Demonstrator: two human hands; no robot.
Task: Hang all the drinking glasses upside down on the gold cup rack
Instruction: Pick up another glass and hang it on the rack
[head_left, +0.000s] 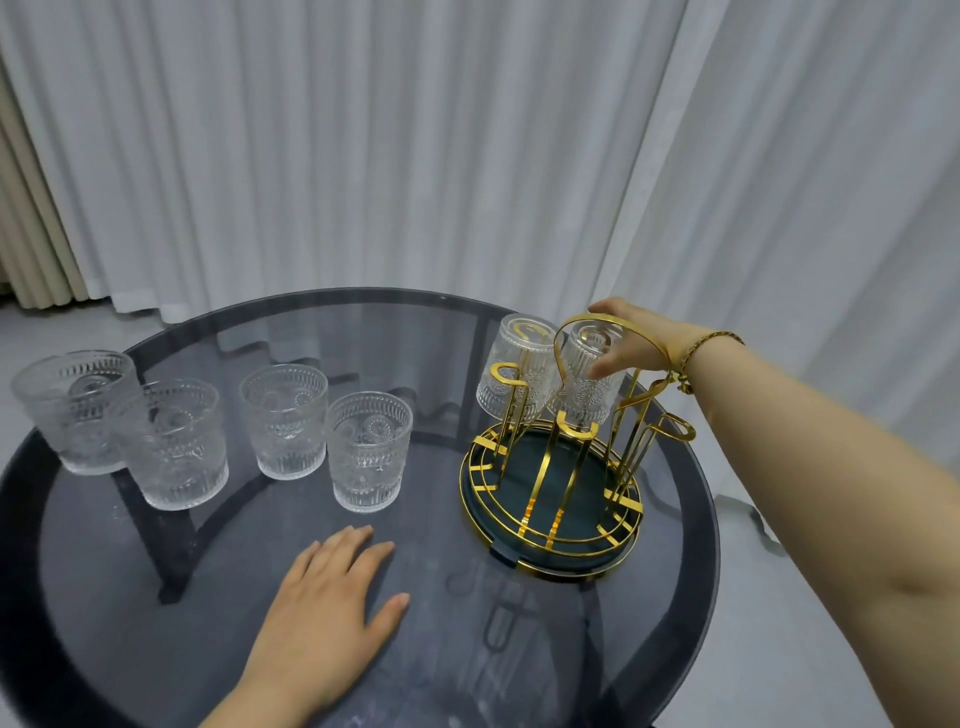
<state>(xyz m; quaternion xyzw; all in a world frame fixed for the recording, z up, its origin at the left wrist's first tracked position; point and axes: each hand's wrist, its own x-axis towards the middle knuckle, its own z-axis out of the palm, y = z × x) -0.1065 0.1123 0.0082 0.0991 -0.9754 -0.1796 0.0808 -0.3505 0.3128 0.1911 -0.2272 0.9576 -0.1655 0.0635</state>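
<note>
Glasses: four upright (370, 451) on table (675, 597), two inverted (589, 374) on rack (550, 499).

Six drinking glasses in all: four stand upright on the table (675, 597), at (78, 410), (174, 441), (284, 418) and (369, 449), and two hang upside down, at (519, 366) and (589, 382), on the one gold cup rack (550, 499); two hands, left (322, 613) and right (631, 335)

Before me: round smoked-glass tabletop (130, 623), dark frame legs (171, 551) visible through it. Behind it, white pleated curtains (363, 156) reach the pale floor (47, 322).
</note>
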